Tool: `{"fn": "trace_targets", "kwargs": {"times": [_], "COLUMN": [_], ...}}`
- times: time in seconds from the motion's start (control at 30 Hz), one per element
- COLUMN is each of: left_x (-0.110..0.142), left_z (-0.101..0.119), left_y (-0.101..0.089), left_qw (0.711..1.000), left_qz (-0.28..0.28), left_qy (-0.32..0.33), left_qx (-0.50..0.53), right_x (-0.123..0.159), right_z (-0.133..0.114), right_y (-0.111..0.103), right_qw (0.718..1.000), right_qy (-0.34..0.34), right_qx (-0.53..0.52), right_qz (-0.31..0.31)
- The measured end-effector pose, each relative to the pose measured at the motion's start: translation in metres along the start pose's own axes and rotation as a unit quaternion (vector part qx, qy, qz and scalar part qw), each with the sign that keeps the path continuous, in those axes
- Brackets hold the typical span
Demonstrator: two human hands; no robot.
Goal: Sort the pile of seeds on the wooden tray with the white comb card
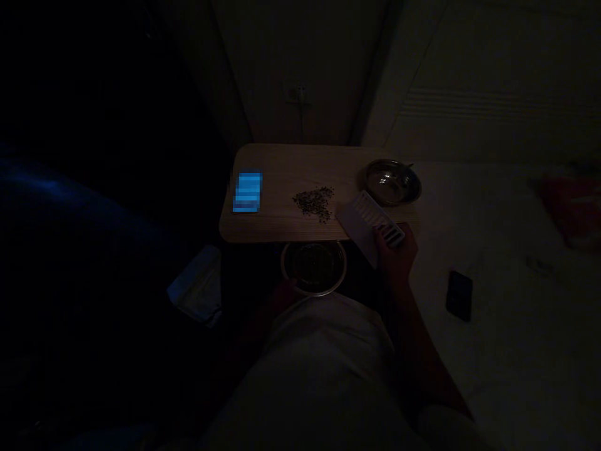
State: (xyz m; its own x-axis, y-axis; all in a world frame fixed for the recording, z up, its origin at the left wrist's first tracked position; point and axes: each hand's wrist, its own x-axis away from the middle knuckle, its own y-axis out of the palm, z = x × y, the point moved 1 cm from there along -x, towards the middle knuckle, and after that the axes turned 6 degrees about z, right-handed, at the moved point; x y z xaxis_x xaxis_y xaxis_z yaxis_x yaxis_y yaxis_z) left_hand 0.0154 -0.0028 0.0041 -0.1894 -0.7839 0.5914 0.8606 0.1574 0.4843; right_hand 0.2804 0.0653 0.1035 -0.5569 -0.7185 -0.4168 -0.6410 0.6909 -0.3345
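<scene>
Of your 2 hands, your right hand (pixel 399 250) curls in a grip beyond its outstretched forearm (pixel 432 344), while your left hand (pixel 284 292) sits lower, dim in shadow.

The pale rectangular wooden tabletop (pixel 282 164) looks smooth and matt, with visible grain; the loose heap of small dark grains (pixel 313 203) makes a rough patch. The round silver metal bowl (pixel 393 183) is glossy, the round dark bowl's metal rim (pixel 320 293) shinier than its dim inside. The white slotted board (pixel 359 227) looks like smooth, matt plastic; the pale garment (pixel 328 363) is soft, creased, matt cloth.

Dark grains (pixel 313 202), pale tool (pixel 360 227), wood-grained table (pixel 282 168)
</scene>
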Motion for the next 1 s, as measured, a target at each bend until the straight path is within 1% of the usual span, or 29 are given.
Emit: {"fn": "trace_targets", "kwargs": {"times": [0.07, 0.17, 0.3, 0.37, 0.47, 0.57, 0.67, 0.77, 0.87, 0.93, 1.0], "left_x": [0.004, 0.002, -0.004, -0.003, -0.001, -0.005, -0.015, -0.024, -0.023, -0.019, -0.015], "left_z": [0.002, 0.002, -0.003, -0.006, -0.009, -0.01, -0.01, -0.013, -0.016, -0.018, -0.018], "left_y": [0.001, -0.001, -0.012, -0.018, -0.023, -0.024, -0.025, -0.029, -0.033, -0.032, -0.03], "left_qw": [1.0, 1.0, 1.0, 0.999, 0.998, 0.999, 0.999, 0.999, 0.997, 0.994, 0.992], "left_qz": [-0.007, -0.005, 0.014, 0.026, 0.028, 0.019, 0.02, 0.033, 0.056, 0.083, 0.095], "left_qy": [0.008, 0.012, 0.022, 0.038, 0.052, 0.039, 0.022, 0.011, 0.007, 0.021, 0.038], "left_qx": [0.006, 0.003, -0.013, -0.012, -0.001, -0.006, -0.021, -0.041, -0.06, -0.068, -0.077], "right_x": [0.0, 0.001, 0.002, 0.003, 0.003, 0.002, 0.002, 0.002, 0.003, 0.002, 0.002], "right_z": [0.002, 0.004, 0.006, 0.006, 0.004, 0.002, 0.002, 0.004, 0.007, 0.008, 0.008], "right_y": [0.0, 0.0, 0.001, 0.002, 0.001, 0.0, 0.0, 0.001, 0.003, 0.003, 0.003], "right_qw": [1.0, 1.0, 1.0, 1.0, 0.999, 1.0, 0.999, 0.999, 0.999, 0.999, 0.999], "right_qy": [0.002, -0.003, -0.003, 0.006, 0.013, 0.009, 0.005, 0.005, 0.004, 0.0, -0.002], "right_qx": [0.001, 0.007, -0.002, -0.017, -0.024, -0.012, -0.015, -0.027, -0.025, -0.023, -0.025], "right_qz": [0.003, -0.004, -0.02, -0.022, -0.017, -0.02, -0.033, -0.036, -0.03, -0.03, -0.034]}}
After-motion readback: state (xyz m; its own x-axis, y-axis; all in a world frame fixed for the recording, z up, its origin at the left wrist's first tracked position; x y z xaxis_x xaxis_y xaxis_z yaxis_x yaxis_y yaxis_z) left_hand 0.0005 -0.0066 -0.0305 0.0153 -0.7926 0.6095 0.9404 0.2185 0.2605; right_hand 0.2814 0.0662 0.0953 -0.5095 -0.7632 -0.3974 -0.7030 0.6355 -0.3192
